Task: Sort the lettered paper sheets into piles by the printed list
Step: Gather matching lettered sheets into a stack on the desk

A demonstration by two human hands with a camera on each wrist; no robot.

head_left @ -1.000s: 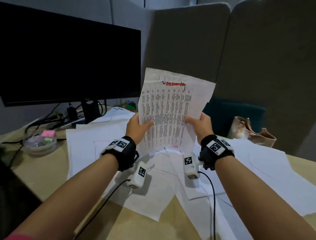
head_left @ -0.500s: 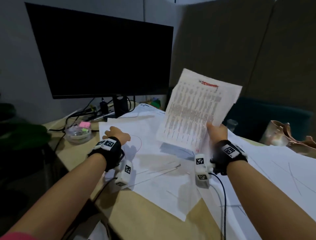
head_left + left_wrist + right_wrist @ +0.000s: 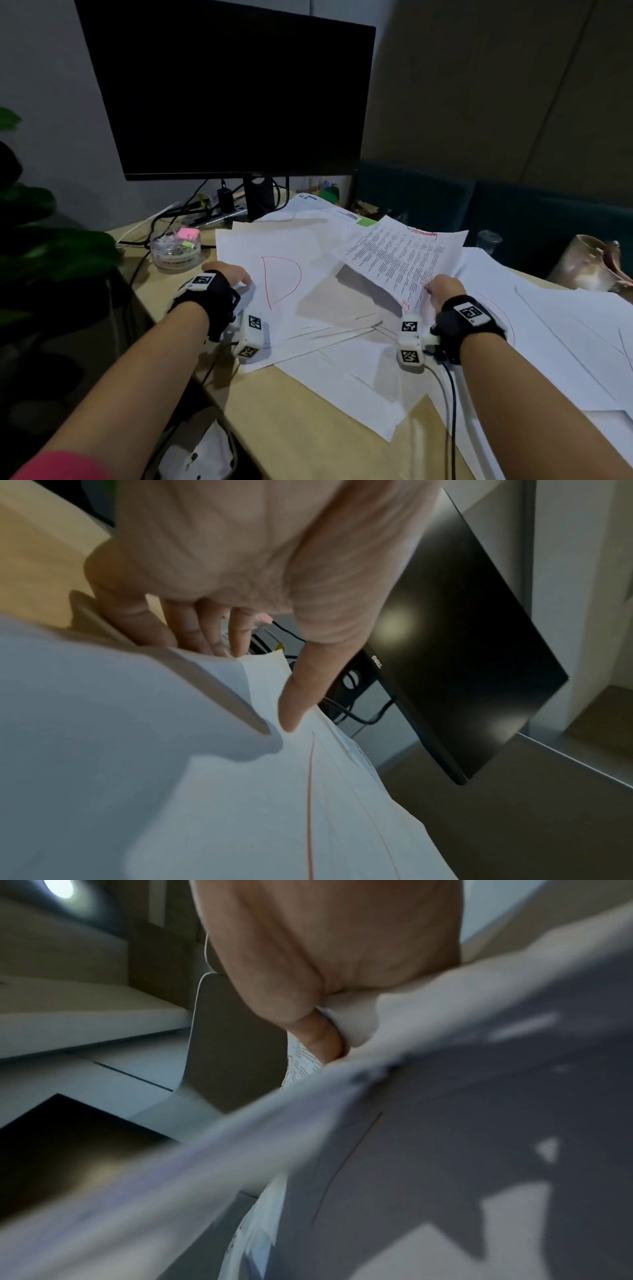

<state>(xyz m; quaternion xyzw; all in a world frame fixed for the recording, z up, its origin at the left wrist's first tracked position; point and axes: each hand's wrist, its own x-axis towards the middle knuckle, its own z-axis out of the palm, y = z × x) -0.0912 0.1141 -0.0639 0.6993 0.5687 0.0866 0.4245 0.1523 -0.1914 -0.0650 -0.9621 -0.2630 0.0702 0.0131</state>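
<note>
Premises: an office workstation. A large dark monitor [image 3: 233, 92] stands on its stand at the far side of a light wood worktop [image 3: 318, 442], with a cluster of cables [image 3: 191, 212] and a power adapter behind it. A clear dish [image 3: 176, 248] holding coloured sticky notes sits to the left of the paperwork. White paper sheets [image 3: 342, 342] overlap across the surface. Padded partition panels [image 3: 479, 85] enclose the far right. A leafy plant [image 3: 41, 240] stands at the left edge.
</note>
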